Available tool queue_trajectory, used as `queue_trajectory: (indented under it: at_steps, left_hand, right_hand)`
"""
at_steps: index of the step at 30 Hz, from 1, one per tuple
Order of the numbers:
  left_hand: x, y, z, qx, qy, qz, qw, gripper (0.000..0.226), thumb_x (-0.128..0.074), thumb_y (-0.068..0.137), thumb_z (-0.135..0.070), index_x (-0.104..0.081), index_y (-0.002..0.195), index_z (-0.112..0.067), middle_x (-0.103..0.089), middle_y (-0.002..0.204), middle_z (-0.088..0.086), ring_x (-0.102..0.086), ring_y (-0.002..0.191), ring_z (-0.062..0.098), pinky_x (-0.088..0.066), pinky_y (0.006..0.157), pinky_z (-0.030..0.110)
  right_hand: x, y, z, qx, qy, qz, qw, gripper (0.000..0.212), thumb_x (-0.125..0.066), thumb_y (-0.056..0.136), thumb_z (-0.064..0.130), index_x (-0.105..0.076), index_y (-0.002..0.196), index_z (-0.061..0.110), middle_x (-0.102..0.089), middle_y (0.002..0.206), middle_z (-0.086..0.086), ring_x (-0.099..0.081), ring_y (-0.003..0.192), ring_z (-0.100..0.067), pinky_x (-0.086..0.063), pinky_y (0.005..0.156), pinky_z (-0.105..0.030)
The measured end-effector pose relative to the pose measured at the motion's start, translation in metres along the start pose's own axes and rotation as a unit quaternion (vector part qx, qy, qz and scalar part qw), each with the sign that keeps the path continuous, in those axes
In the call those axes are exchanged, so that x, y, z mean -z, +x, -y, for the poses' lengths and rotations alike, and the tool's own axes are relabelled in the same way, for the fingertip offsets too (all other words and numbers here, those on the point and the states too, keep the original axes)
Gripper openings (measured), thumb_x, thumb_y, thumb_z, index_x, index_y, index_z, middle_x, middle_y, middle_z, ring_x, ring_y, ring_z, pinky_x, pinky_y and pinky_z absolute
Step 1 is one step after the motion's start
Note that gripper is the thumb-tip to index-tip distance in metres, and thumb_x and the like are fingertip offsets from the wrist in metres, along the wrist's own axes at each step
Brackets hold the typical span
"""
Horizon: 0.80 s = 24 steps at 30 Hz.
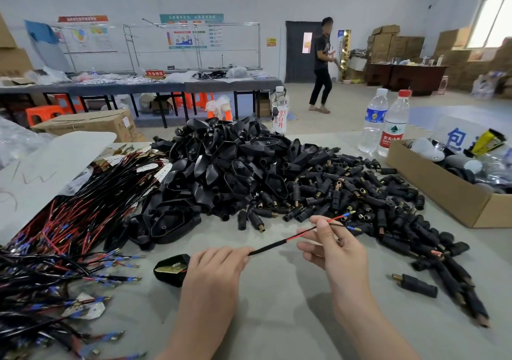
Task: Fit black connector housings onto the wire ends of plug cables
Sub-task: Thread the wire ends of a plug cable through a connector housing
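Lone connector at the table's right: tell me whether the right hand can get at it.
Probably yes. The connector lies alone on the table just right of the right hand, nothing between them; but that hand pinches the cable, so it must free fingers first.

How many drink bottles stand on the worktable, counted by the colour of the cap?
White cap: 2 (blue-label bottle, red-lettered bottle behind the pile)
Red cap: 1 (red-label bottle)
Total: 3
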<state>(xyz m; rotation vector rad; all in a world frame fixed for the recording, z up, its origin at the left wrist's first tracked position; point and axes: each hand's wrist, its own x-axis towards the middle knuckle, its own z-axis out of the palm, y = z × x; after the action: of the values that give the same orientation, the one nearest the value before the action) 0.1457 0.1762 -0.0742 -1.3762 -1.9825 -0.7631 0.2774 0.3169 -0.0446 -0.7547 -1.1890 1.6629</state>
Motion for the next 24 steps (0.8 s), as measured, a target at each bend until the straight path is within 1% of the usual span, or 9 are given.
queue_trajectory:
  at_steps: [4, 8, 10, 12, 15, 18, 20, 22, 24]
  left_hand:
    - [0.001, -0.003, 0.003, 0.045, 0.001, 0.014, 0.999, 0.034, -0.045, 0.091, -0.022, -0.077, 0.095, -0.014, -0.072, 0.084, -0.008, -0.069, 0.075, 0.018, -0.040, 0.079, 0.030]
    - [0.007, 0.000, -0.015, 0.051, -0.103, 0.052, 0.992, 0.038, -0.046, 0.092, -0.031, -0.072, 0.113, -0.013, -0.072, 0.102, -0.008, -0.068, 0.093, 0.015, -0.051, 0.084, 0.035]
    - [0.008, 0.001, -0.028, 0.059, -0.172, 0.065, 0.981, 0.037, -0.048, 0.094, -0.036, -0.070, 0.117, -0.018, -0.071, 0.103, -0.013, -0.065, 0.095, 0.006, -0.047, 0.085, 0.030]
    - [0.007, 0.001, -0.035, 0.125, -0.244, 0.080, 0.958, 0.029, -0.050, 0.099, -0.044, -0.067, 0.116, -0.028, -0.071, 0.098, -0.020, -0.062, 0.095, -0.003, -0.046, 0.086, 0.026]
    - [0.005, 0.000, -0.033, 0.195, -0.313, 0.103, 0.924, 0.013, -0.056, 0.096, -0.033, -0.064, 0.103, -0.040, -0.069, 0.082, -0.020, -0.066, 0.076, 0.005, -0.054, 0.075, 0.034]
    - [0.004, 0.001, -0.029, 0.218, -0.321, 0.106, 0.915, 0.026, -0.061, 0.096, -0.020, -0.065, 0.089, -0.044, -0.066, 0.072, -0.017, -0.061, 0.058, 0.010, -0.052, 0.062, 0.027]
    - [0.001, 0.001, -0.027, 0.259, -0.343, 0.107, 0.897, 0.026, -0.063, 0.095, -0.020, -0.065, 0.090, -0.046, -0.068, 0.073, -0.014, -0.062, 0.056, 0.009, -0.050, 0.061, 0.019]
    - [-0.003, 0.001, -0.025, 0.307, -0.372, 0.094, 0.871, 0.025, -0.064, 0.094, -0.020, -0.065, 0.088, -0.045, -0.070, 0.075, -0.011, -0.064, 0.057, 0.009, -0.051, 0.062, 0.018]
    - [-0.007, 0.001, -0.023, 0.338, -0.401, 0.079, 0.848, 0.020, -0.064, 0.094, -0.018, -0.068, 0.084, -0.035, -0.070, 0.075, -0.007, -0.064, 0.057, 0.011, -0.053, 0.064, 0.024]
  right_hand:
    - [-0.003, -0.002, -0.002, -0.044, 0.005, 0.045, 0.998, 0.019, -0.056, 0.099, 0.024, -0.072, 0.100, 0.014, -0.077, 0.088, -0.008, -0.074, 0.070, -0.022, -0.058, 0.057, -0.024]
    - [-0.010, -0.009, -0.003, -0.061, -0.002, 0.139, 0.988, 0.027, -0.062, 0.087, 0.033, -0.075, 0.099, 0.013, -0.077, 0.095, -0.011, -0.074, 0.078, -0.020, -0.058, 0.063, -0.025]
    - [-0.013, -0.014, -0.005, -0.058, -0.006, 0.199, 0.978, 0.029, -0.064, 0.082, 0.035, -0.077, 0.094, 0.012, -0.076, 0.089, -0.010, -0.073, 0.077, -0.019, -0.057, 0.064, -0.024]
    - [-0.016, -0.018, -0.007, -0.054, -0.014, 0.238, 0.970, 0.026, -0.065, 0.081, 0.033, -0.079, 0.093, 0.015, -0.072, 0.076, -0.010, -0.070, 0.073, -0.018, -0.057, 0.066, -0.026]
    - [-0.015, -0.017, -0.010, -0.057, -0.033, 0.257, 0.964, 0.024, -0.067, 0.080, 0.035, -0.080, 0.093, 0.019, -0.073, 0.077, -0.005, -0.068, 0.074, -0.013, -0.056, 0.064, -0.024]
    - [-0.011, -0.014, -0.012, -0.071, -0.045, 0.273, 0.958, 0.026, -0.068, 0.081, 0.038, -0.080, 0.098, 0.022, -0.074, 0.085, -0.001, -0.065, 0.079, -0.009, -0.054, 0.065, -0.022]
    - [-0.004, -0.008, -0.011, -0.037, -0.097, 0.258, 0.961, 0.023, -0.067, 0.084, 0.041, -0.078, 0.102, 0.030, -0.074, 0.089, 0.007, -0.065, 0.083, -0.005, -0.053, 0.070, -0.021]
    - [0.009, 0.006, -0.010, 0.070, -0.232, 0.178, 0.954, 0.015, -0.065, 0.092, 0.037, -0.074, 0.104, 0.038, -0.072, 0.097, 0.015, -0.063, 0.089, 0.000, -0.049, 0.081, -0.019]
    - [0.026, 0.019, -0.008, 0.178, -0.387, 0.063, 0.903, 0.018, -0.059, 0.098, 0.029, -0.070, 0.111, 0.036, -0.066, 0.111, 0.016, -0.057, 0.100, -0.004, -0.044, 0.093, -0.025]
